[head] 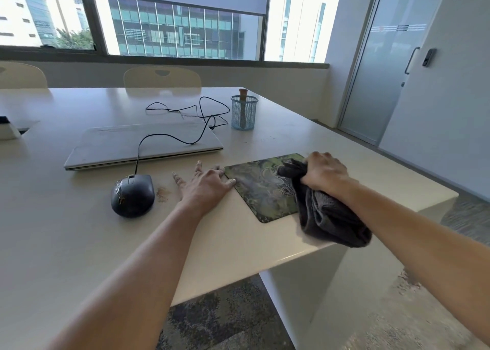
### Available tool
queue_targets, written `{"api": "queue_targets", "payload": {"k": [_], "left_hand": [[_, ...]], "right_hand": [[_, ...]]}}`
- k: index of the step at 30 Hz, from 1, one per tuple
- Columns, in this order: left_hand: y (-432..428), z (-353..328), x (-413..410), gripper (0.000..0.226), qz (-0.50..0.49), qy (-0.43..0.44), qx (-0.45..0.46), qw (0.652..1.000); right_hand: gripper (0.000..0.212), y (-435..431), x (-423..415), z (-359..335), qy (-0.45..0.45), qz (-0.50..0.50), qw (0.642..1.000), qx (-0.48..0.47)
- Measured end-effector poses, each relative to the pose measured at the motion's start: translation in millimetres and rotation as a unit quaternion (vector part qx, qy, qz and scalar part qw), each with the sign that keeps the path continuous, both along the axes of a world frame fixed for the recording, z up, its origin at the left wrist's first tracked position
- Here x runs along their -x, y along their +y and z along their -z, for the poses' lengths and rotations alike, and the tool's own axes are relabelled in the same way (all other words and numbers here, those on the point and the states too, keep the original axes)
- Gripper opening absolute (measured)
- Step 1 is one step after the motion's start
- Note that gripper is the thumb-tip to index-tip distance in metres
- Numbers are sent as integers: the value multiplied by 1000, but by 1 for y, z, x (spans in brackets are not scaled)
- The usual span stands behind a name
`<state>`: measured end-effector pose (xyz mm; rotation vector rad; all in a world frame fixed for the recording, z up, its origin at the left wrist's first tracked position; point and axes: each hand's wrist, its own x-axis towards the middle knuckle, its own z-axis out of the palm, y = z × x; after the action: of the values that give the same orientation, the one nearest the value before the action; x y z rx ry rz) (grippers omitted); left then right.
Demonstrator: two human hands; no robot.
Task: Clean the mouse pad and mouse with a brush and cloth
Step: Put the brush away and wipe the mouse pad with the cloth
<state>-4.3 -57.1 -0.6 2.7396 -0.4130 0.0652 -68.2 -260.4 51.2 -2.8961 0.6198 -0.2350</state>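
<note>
A green patterned mouse pad (261, 188) lies near the table's right front corner. My right hand (324, 173) grips a bunched dark grey cloth (326, 217) on the pad's right side; the cloth hangs down past the table edge. My left hand (204, 184) lies flat with spread fingers on the table, its fingertips touching the pad's left edge. A dark wired mouse (132, 194) with worn patches sits left of that hand. The brush (243, 105) stands handle-up in a blue mesh cup (244, 112) at the back.
A closed white laptop (143, 145) lies behind the mouse, with the mouse's black cable (191, 111) looped over it. Brownish crumbs (162, 193) sit between mouse and left hand. The table's front edge (291, 257) and corner are close. Two chairs stand at the far side.
</note>
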Motion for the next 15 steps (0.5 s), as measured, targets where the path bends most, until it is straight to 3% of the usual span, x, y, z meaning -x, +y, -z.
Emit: {"api": "queue_targets", "payload": {"k": [2, 5, 9, 11, 15], "left_hand": [[0, 0, 1, 57, 2, 1, -1, 1000], [1, -2, 3, 53, 14, 1, -5, 1000], [6, -2, 5, 47, 44, -1, -28, 999], [5, -2, 4, 52, 36, 3, -17, 999], [2, -1, 0, 64, 17, 13, -10, 1000]], "right_hand": [[35, 7, 2, -3, -1, 0, 1000, -18], [34, 48, 4, -3, -19, -79, 995, -56], [13, 87, 13, 7, -38, -183, 980, -66], [5, 77, 16, 7, -37, -187, 979, -69], [10, 38, 22, 4, -21, -129, 990, -49]]}}
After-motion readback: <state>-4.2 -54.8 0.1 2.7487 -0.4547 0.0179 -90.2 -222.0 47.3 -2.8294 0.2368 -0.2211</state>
